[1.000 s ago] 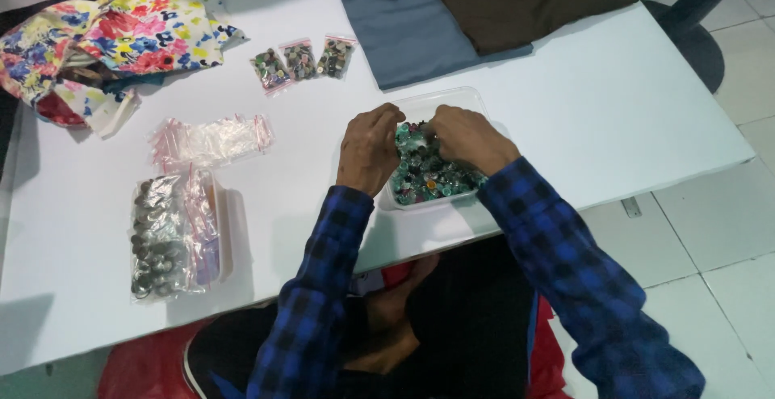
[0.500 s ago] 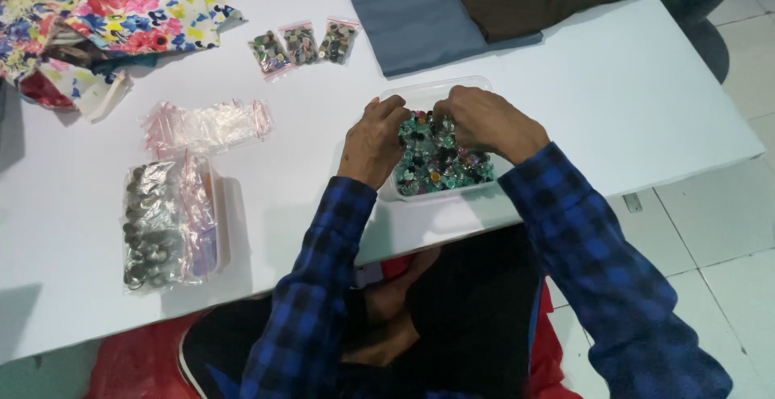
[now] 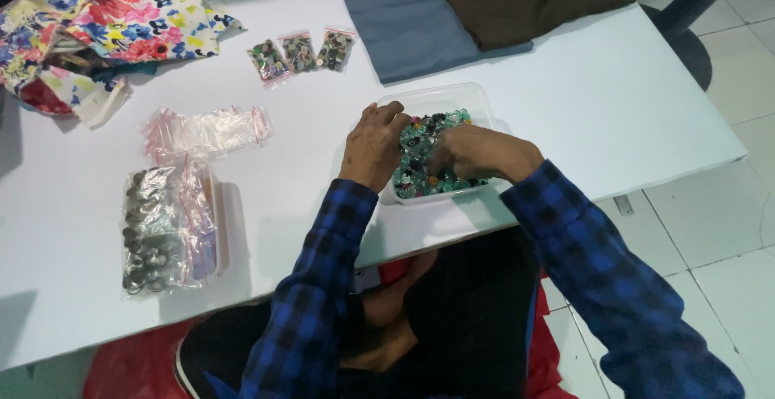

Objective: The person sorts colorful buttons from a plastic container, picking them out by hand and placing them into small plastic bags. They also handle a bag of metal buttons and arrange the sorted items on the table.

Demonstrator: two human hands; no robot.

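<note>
In the head view both hands dig in the tub (image 3: 442, 96) of buttons (image 3: 420, 169) at the table's (image 3: 613, 100) centre: left hand (image 3: 373, 147) curled at its 9 o'clock rim, right hand (image 3: 476, 150) buried at 3 o'clock. Whether either pinches a button I cannot tell. Sorting goes best with light fingertip sweeps and the tub held steady.

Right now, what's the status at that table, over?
Left hand and right hand both down in the clear tub, fingers among mixed buttons. Grip unclear. Nothing blocking them.

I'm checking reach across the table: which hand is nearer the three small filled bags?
Left. The left hand rests on the tub's near-left edge, below the three small bags; the right hand lies farther right.
</note>
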